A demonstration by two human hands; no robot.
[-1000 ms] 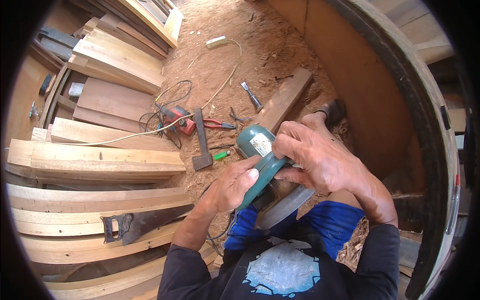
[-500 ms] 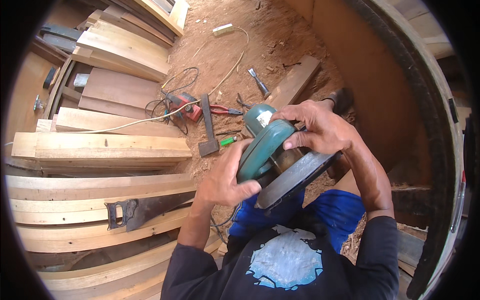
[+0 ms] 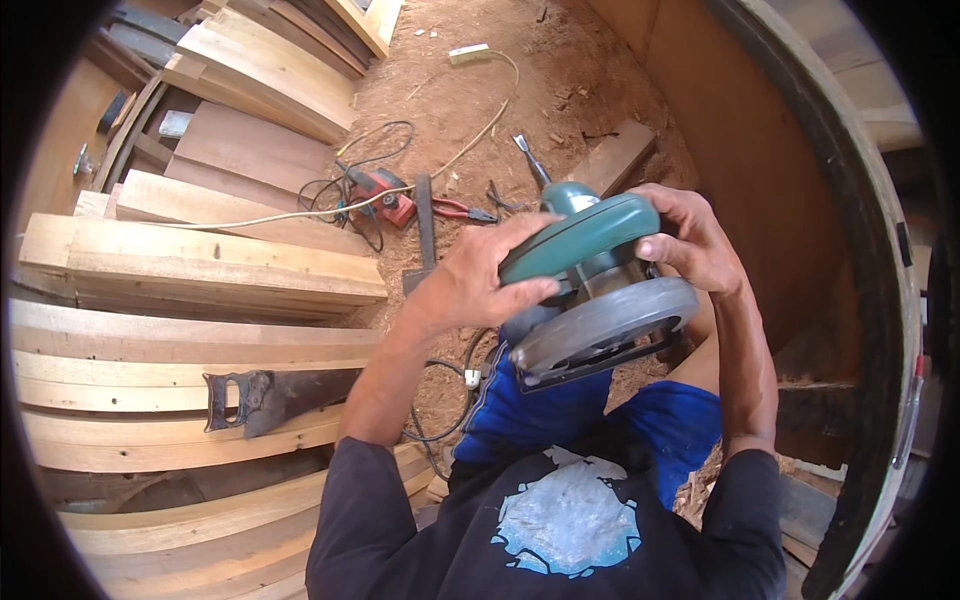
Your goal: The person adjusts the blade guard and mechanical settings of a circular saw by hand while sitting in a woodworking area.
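Gripping a teal-bodied circular saw with a grey metal blade guard (image 3: pixel 590 290), the left hand (image 3: pixel 475 285) and right hand (image 3: pixel 690 240) close their fingers around it above the lap. Sawdust-strewn dirt floor (image 3: pixel 470 120) holds stacked pale wooden planks (image 3: pixel 200 265) (a rusty handsaw (image 3: pixel 275 395) rests across them).

handsaw (image 3: pixel 275 395) on planks (image 3: pixel 180 350), left of circular saw (image 3: pixel 595 285)
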